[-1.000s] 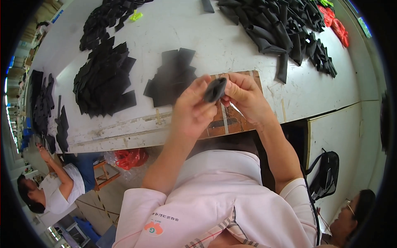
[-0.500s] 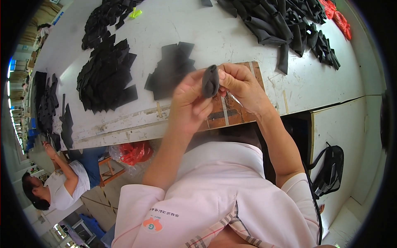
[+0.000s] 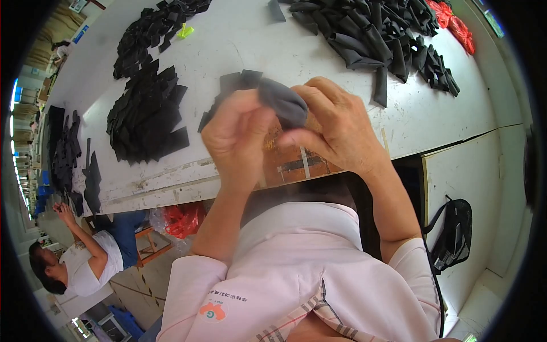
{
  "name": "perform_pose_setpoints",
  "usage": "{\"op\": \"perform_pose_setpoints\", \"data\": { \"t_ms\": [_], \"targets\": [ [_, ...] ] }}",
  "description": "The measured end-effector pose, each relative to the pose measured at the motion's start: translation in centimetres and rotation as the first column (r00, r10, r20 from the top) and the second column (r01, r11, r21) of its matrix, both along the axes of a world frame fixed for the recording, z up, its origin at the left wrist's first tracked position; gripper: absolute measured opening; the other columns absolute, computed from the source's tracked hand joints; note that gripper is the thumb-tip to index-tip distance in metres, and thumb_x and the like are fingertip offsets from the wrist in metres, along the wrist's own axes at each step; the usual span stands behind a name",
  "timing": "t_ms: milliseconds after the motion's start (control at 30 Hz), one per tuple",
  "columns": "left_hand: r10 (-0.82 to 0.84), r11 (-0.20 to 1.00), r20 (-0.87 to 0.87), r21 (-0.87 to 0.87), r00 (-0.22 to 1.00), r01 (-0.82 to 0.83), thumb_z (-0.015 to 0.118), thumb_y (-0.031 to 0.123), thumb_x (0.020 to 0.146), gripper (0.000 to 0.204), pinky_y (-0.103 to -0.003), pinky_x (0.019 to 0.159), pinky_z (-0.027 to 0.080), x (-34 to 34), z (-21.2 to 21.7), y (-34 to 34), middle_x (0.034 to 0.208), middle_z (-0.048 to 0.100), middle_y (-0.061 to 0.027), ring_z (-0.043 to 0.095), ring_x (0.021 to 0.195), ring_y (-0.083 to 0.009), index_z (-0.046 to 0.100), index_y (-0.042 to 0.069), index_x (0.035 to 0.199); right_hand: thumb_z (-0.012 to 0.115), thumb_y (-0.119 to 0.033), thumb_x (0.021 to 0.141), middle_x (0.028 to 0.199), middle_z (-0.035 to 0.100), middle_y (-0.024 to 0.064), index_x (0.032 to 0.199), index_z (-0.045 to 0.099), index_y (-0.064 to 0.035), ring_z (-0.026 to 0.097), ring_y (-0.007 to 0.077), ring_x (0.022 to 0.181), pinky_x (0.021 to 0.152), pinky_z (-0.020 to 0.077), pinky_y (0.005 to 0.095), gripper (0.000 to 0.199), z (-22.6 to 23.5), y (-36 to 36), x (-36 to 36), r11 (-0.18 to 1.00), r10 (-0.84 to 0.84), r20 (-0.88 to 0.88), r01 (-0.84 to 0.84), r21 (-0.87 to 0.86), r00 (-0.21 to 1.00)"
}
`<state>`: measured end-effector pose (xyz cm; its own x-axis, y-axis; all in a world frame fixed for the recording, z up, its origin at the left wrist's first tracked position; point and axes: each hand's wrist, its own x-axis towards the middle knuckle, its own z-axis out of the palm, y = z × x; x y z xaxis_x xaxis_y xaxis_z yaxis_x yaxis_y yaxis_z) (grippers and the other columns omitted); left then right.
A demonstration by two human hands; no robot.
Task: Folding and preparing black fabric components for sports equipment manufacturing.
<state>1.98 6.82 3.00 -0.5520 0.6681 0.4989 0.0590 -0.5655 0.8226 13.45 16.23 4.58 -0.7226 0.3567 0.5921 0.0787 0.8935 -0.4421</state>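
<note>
A tube-like piece of black fabric (image 3: 283, 102) is held up between my two hands above the table's front edge. My left hand (image 3: 236, 134) is closed on its left end, its fingers blurred by motion. My right hand (image 3: 342, 128) has its curled fingers at the right end of the piece, while the thumb stretches out below it. Behind my left hand lies a small stack of flat black fabric pieces (image 3: 231, 82), partly covered. Under my hands, a brown wooden board (image 3: 290, 159) lies at the table edge.
Flat black pieces form a heap (image 3: 142, 114) on the left. Black fabric tubes (image 3: 359, 43) are piled at the far right, near red plastic bags (image 3: 456, 25). A yellow-green scrap (image 3: 185, 31) lies far left. At lower left sits another person (image 3: 91, 253); a black bag (image 3: 456, 233) hangs at right.
The fabric piece has turned from upright to slanting and shows more of its side. My left hand moved left, and my right thumb came off the piece. A thin metal tool by my right hand no longer shows.
</note>
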Motion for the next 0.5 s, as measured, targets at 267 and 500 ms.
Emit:
{"op": "perform_pose_setpoints", "data": {
  "t_ms": [267, 500],
  "targets": [
    [-0.066, 0.98, 0.144, -0.176, 0.987, 0.092, 0.055, 0.001, 0.08, 0.007, -0.022, 0.075, 0.041, -0.3, -4.3, -0.8, 0.085, 0.058, -0.0062, 0.053, 0.079, -0.0097, 0.054, 0.0, 0.088, 0.058, -0.017, 0.076, 0.065, 0.049, 0.0097, 0.07, 0.05, -0.0017, 0.049, 0.0281, 0.061, 0.05, 0.039, 0.0355, 0.018, -4.0, 0.4, 0.0, 0.99, 0.068, 0.149, -0.048, -0.133, 0.986],
    [-0.34, 0.918, 0.215, -0.137, 0.916, 0.373, 0.059, 0.002, 0.078, 0.011, -0.016, 0.059, 0.041, -0.2, 0.4, 1.3, 0.078, 0.059, -0.004, 0.052, 0.072, -0.005, 0.056, -0.001, 0.088, 0.057, -0.015, 0.076, 0.064, 0.052, 0.0084, 0.072, 0.054, -0.0048, 0.053, 0.0285, 0.062, 0.052, 0.0414, 0.0364, 0.011, -2.8, 0.2, 0.4, 0.986, 0.061, 0.079, -0.048, -0.159, 0.995]
  ]
}}
